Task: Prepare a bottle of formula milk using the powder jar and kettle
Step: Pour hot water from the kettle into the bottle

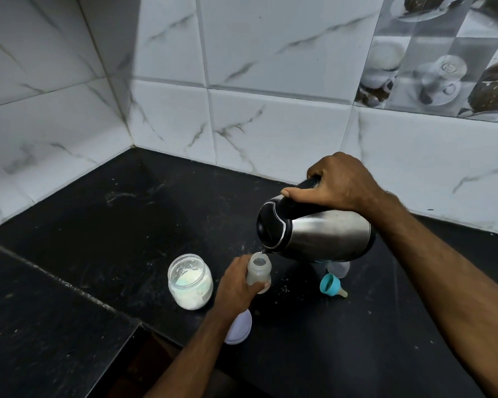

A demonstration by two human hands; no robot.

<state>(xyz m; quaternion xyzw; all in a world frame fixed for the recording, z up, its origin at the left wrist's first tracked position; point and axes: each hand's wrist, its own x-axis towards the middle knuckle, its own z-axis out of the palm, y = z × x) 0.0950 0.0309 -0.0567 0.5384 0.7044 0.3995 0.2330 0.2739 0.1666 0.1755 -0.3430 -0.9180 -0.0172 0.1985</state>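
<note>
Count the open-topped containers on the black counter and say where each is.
2: the clear plastic powder jar stands left of the translucent baby bottle, which the left hand grips under the steel kettle. Others may hide behind the kettle.

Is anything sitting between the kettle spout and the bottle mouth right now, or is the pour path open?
Nothing visible blocks it. The kettle, tilted by the right hand, has its spout right over the open mouth of the bottle, which the left hand grips. The teal nipple cap lies off to the right on the counter.

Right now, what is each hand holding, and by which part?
Right hand grips the kettle by its black handle; left hand grips the bottle around its body.
</note>
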